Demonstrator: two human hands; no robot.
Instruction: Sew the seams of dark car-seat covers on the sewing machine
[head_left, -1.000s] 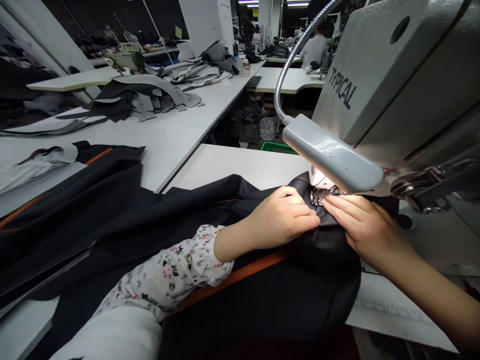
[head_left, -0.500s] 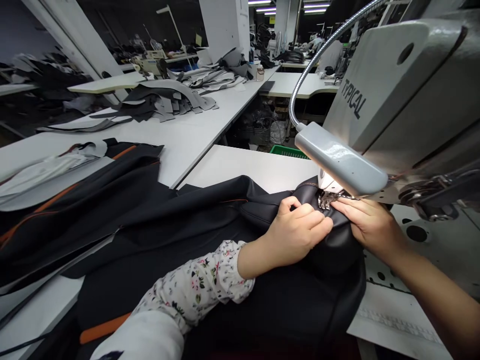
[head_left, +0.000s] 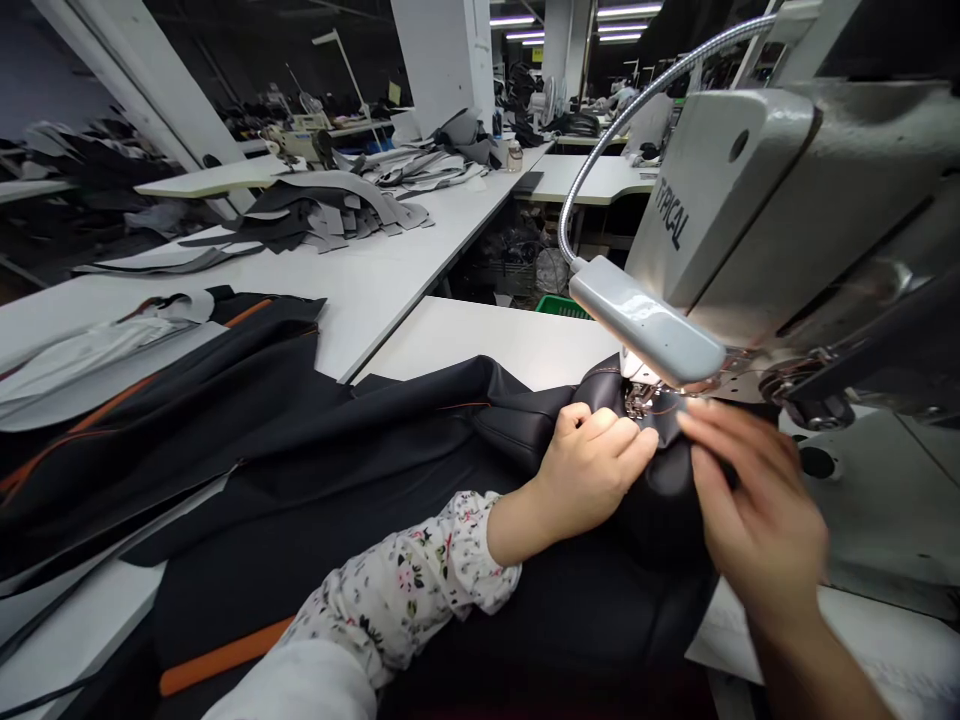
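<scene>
Black leather-like material (head_left: 420, 450) with orange trim spreads over the table and bunches up under the sewing machine (head_left: 720, 220). My left hand (head_left: 596, 465) has its fingers curled and gripping a fold of it, just left of the presser foot (head_left: 639, 400). On the other side of the foot, my right hand (head_left: 757, 490) is raised a little and blurred, fingers stretched out and thumb apart, with nothing visible in it. Its fingertips are beside the bunched material; whether they touch it I cannot tell. A thin orange thread shows near the foot.
A lit lamp (head_left: 649, 320) on a bendable metal neck hangs close above the hands. Grey and black cut pieces (head_left: 337, 205) lie piled on the white table (head_left: 375, 270). Behind the machine table sits a green basket (head_left: 562, 307). Dark pieces with orange edging (head_left: 112, 400) lie at left.
My right hand has come away from the presser foot, moving right and towards me, its fingers opening. My left hand keeps its hold. The view has shifted slightly.
</scene>
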